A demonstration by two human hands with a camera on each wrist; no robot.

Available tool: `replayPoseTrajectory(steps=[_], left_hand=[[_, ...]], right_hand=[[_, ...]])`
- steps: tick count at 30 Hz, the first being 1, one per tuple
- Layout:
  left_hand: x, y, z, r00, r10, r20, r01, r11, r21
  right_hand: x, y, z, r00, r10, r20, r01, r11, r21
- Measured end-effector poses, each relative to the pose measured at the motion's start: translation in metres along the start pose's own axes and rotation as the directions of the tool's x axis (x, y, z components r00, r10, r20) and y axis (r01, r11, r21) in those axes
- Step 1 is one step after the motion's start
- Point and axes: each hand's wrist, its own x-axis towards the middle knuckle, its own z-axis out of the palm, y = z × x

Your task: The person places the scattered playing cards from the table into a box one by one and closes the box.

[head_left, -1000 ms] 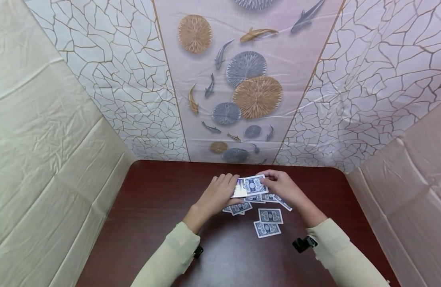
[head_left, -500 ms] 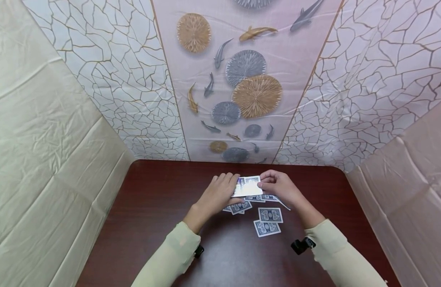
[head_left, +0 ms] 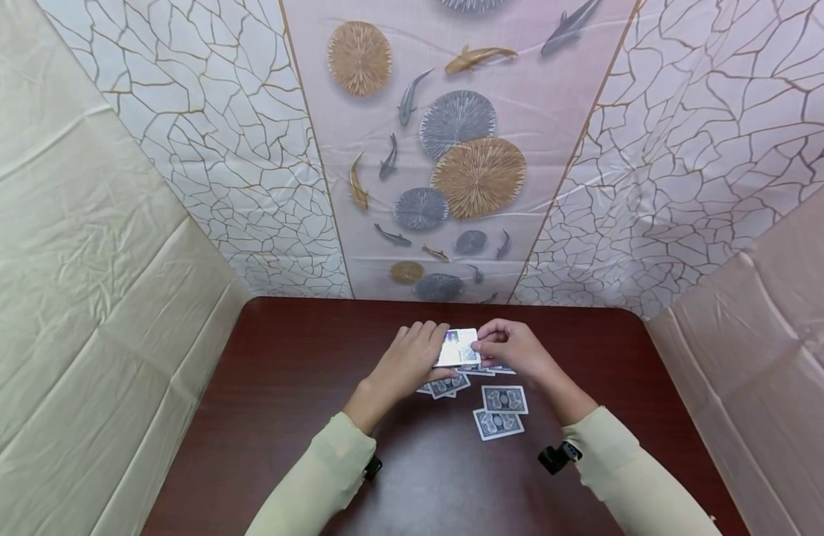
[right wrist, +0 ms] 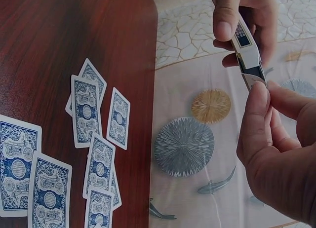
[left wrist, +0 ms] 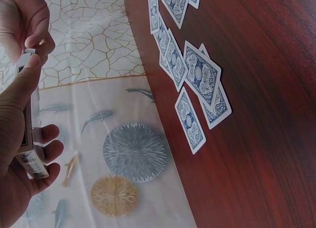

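My left hand (head_left: 405, 361) grips a slim playing-card box (right wrist: 248, 53) with its thumb on one side and its fingers on the other. The box shines with glare in the head view, and its open end faces the right. At that end my right hand (head_left: 519, 350) pinches the outer end of a blue-backed playing card (head_left: 470, 353), which sits partly inside the box. Thumb and fingertips of the right hand (right wrist: 284, 144) are right at the box's mouth. Both hands hold these above the table, over several loose cards (left wrist: 202, 75).
Loose blue-backed cards lie face down on the dark red table (head_left: 284, 417). Two overlapping cards (head_left: 504, 400) are nearest the person. A fabric backdrop (head_left: 398, 149) with fish patterns stands behind the table, and plain cloth walls (head_left: 117, 298) flank it.
My right hand has moved left toward the left hand, and the playing card has slid farther into the box. The left hand stays almost still around the box.
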Motion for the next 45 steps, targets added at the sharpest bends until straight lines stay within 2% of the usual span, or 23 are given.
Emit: replayPoseTrajectory(steps=[3, 10, 22, 29, 36, 40, 45], left_hand=[[0.0, 0.0, 0.0, 1.0, 0.002, 0.001, -0.002, 1.0, 0.004], [-0.001, 0.0, 0.0, 1.0, 0.01, -0.009, -0.01, 1.0, 0.021], [-0.001, -0.001, 0.001, 0.998, 0.038, -0.042, -0.035, 0.997, 0.067], [-0.001, 0.0, 0.001, 0.998, 0.038, -0.039, -0.036, 0.998, 0.057], [-0.001, 0.0, 0.003, 0.998, 0.037, -0.053, -0.033, 0.998, 0.059], [-0.001, -0.001, 0.003, 0.999, 0.026, -0.047, -0.025, 0.999, 0.041], [-0.002, -0.001, 0.003, 0.998, 0.026, -0.06, -0.023, 0.998, 0.051]], right_hand=[[0.0, -0.003, 0.003, 1.0, -0.007, -0.005, 0.007, 1.0, -0.026], [-0.001, -0.009, 0.009, 0.997, -0.068, -0.024, 0.063, 0.985, -0.161], [0.002, -0.004, 0.015, 0.993, -0.106, -0.052, 0.092, 0.971, -0.222], [0.002, -0.003, 0.017, 0.977, -0.199, -0.077, 0.168, 0.94, -0.297], [0.0, -0.004, 0.02, 0.973, -0.212, -0.086, 0.169, 0.919, -0.355], [-0.004, -0.007, 0.021, 0.957, -0.266, -0.115, 0.193, 0.881, -0.431], [-0.009, -0.016, 0.022, 0.914, -0.364, -0.179, 0.235, 0.834, -0.5]])
